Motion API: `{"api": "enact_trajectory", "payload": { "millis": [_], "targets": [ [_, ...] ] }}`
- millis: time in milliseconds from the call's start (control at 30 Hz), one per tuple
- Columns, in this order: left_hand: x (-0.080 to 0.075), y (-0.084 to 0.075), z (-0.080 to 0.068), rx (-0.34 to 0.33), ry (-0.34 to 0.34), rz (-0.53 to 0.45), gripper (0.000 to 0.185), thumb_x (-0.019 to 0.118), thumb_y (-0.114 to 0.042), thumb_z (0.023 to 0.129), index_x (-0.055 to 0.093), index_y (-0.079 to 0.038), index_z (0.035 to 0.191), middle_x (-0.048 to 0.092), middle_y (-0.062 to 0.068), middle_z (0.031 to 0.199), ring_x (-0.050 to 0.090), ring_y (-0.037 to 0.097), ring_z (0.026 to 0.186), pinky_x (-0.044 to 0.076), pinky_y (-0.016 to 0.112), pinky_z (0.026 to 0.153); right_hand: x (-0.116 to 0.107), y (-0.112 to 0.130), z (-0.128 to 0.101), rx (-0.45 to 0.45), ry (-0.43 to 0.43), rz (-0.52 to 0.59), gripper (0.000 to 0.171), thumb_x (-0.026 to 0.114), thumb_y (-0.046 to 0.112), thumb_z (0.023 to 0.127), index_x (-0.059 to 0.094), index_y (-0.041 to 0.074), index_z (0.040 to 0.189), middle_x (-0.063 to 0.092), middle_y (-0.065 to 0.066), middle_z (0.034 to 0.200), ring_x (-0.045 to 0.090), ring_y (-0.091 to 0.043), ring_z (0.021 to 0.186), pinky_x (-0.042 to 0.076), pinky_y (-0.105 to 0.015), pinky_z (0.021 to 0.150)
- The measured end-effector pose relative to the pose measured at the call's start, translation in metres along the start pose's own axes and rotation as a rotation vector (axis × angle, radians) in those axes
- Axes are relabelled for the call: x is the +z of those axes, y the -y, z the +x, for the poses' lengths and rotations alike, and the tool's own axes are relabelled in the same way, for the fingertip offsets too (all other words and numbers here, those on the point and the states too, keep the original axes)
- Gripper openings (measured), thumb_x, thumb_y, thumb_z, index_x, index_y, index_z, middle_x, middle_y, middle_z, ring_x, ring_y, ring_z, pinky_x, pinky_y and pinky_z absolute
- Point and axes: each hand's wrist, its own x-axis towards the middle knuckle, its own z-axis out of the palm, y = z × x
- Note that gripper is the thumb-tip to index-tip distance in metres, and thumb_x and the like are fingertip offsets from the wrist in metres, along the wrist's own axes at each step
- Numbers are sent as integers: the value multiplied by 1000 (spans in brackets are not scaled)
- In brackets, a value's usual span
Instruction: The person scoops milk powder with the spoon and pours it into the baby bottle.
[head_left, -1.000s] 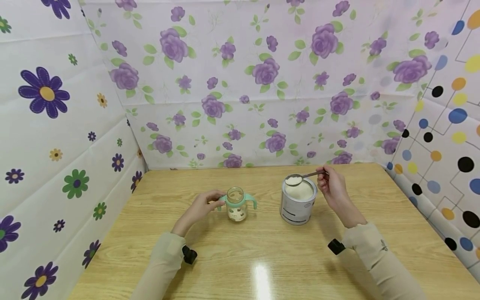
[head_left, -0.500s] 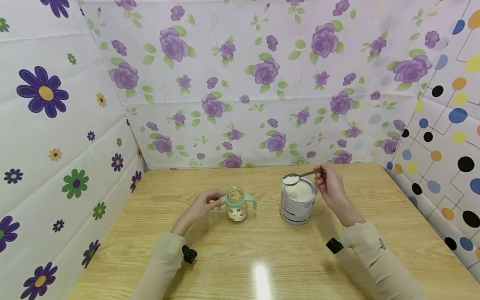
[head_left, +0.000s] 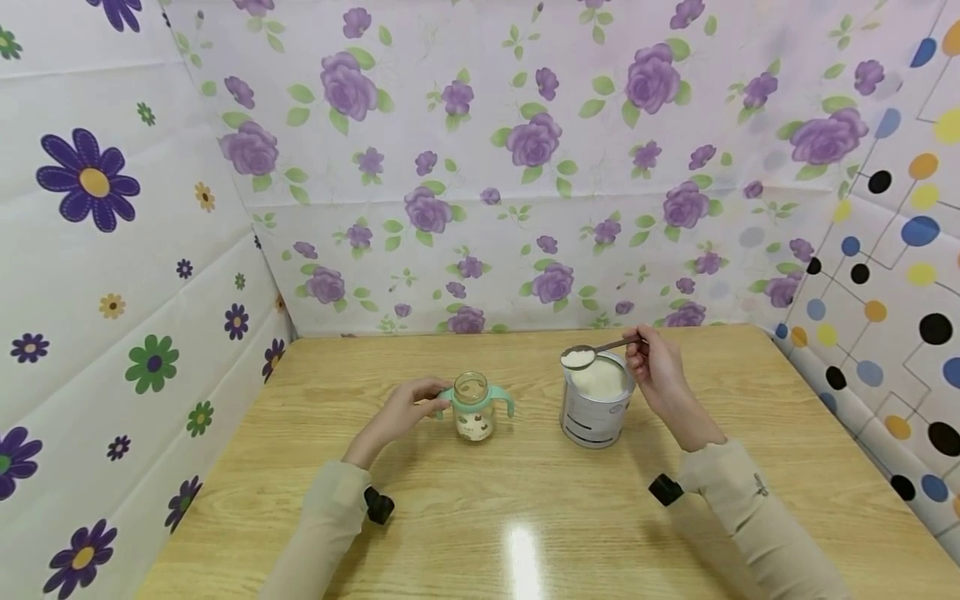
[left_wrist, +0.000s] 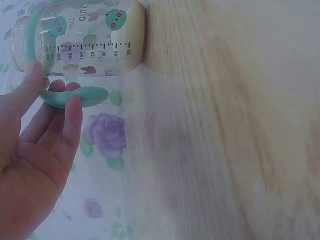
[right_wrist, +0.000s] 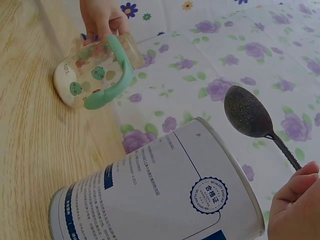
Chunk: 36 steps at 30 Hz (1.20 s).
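Observation:
My left hand (head_left: 408, 408) grips one of the two mint-green handles (left_wrist: 82, 97) of a lidless baby bottle (head_left: 474, 423). The bottle stands upright on the table, with volume marks, printed cartoon figures and whitish contents low inside. My right hand (head_left: 660, 371) pinches the handle of a dark spoon (head_left: 577, 358), heaped with white powder. The spoon's bowl is above the left side of the rim of an open tin (head_left: 592, 421), which holds pale powder. In the right wrist view, the underside of the spoon (right_wrist: 247, 111) shows, clear of the labelled tin (right_wrist: 165, 190).
Both things stand on a wood-grain table (head_left: 450, 533), the bottle to the left of the tin. Behind the table hangs a purple-flowered cloth (head_left: 480, 167), with patterned cloths at the left and right sides.
My right hand has shifted slightly left and up, bringing the loaded spoon from over the tin's opening to its left rim. The left hand and the bottle have stayed in place.

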Motion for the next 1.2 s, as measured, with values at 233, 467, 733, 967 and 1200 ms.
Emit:
{"api": "enact_trajectory", "payload": {
  "millis": [233,467,733,967,1200],
  "targets": [
    [0,-1,0,-4,-16,51,35,59,-18,97,60,-9,131,66,16,119,62,34,109,53,50,90,7,-2,1,-7,3,-31,43,33,18,106,64,9,77,53,5,57,44,-2,44,33,-12,38],
    [-2,-2,2,10,-25,88,33,61,-24,95,63,-13,126,68,10,116,62,28,112,50,47,98,12,-1,0,-12,7,-36,42,34,16,106,64,9,77,54,5,57,45,-2,44,33,-12,38],
    [-3,-2,1,2,-9,79,34,61,-26,95,63,-13,126,67,9,119,61,29,114,50,48,99,18,-1,-1,-6,10,-11,42,34,15,106,65,9,77,53,5,57,44,-3,45,32,-12,39],
    [-3,-3,2,-8,6,75,34,60,-19,97,61,-7,129,66,14,118,61,31,112,50,48,97,22,-3,1,-6,16,3,43,34,14,105,64,9,75,54,5,57,44,-3,44,31,-12,39],
    [-4,0,1,7,11,56,35,60,-22,96,61,-9,129,66,12,118,61,29,113,49,48,99,26,-5,2,0,13,10,44,35,13,104,64,9,72,53,4,55,43,-3,44,31,-13,40]
  ]
}}
